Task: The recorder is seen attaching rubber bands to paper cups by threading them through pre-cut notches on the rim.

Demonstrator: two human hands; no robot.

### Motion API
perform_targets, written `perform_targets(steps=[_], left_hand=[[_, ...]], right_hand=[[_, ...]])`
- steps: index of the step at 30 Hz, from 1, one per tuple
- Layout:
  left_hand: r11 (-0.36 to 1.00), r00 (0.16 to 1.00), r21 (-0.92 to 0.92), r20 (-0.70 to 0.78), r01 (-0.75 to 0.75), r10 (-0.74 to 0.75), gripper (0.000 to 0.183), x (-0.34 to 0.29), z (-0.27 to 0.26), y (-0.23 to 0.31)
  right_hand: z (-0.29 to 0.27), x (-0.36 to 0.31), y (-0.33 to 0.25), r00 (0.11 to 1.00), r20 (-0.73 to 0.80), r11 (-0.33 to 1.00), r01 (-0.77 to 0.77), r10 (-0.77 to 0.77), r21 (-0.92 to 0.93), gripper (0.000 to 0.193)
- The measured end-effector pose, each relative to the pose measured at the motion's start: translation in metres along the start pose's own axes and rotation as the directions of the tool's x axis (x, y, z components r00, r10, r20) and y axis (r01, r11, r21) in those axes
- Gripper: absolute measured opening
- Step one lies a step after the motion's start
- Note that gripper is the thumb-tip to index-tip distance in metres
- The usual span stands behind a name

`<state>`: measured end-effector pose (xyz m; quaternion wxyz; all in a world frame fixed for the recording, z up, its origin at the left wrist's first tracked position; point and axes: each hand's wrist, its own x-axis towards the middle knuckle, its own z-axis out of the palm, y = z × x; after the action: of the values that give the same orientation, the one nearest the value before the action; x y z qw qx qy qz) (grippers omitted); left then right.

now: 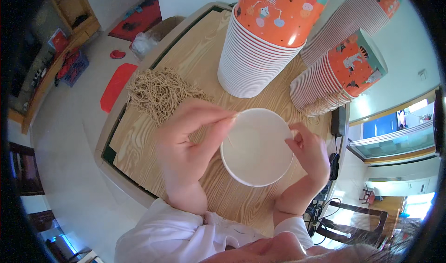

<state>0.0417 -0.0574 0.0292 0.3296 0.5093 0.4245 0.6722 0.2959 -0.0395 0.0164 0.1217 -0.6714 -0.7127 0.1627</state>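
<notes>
White bucket [258, 153], rim-pinched by left hand [188, 135] and right hand [310, 151], seemingly midway; beyond right, corded stack [350, 67] perhaps done; beyond left, loose cord [155, 93] remaining.

The right hand [311, 155] grips a white cup [258, 153] by its rim, left hand [188, 144] opposite, tan string [158, 93] further left, stacked cups [260, 49] beyond.

Brightly lit, window [420, 207] glaring at right, left grip [179, 146] blurred, edges bent, corners black
</notes>
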Motion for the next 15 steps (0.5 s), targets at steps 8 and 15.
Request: perform_targets(steps=[8, 15], left_hand=[[0.952, 0.930, 0.255, 0.360, -0.172, 0.072, 0.011, -0.003, 0.020, -0.011], [0.938, 0.880, 0.276, 0.471, -0.212, 0.061, 0.012, 0.000, 0.031, -0.021]], right_hand=[[-0.003, -0.021, -0.029, 0.849, -0.424, 0.802, 0.478, -0.316, 0.358, 0.041], [0.011, -0.015, -0.045, 0.904, -0.366, 0.795, 0.386, -0.223, 0.467, 0.025]])
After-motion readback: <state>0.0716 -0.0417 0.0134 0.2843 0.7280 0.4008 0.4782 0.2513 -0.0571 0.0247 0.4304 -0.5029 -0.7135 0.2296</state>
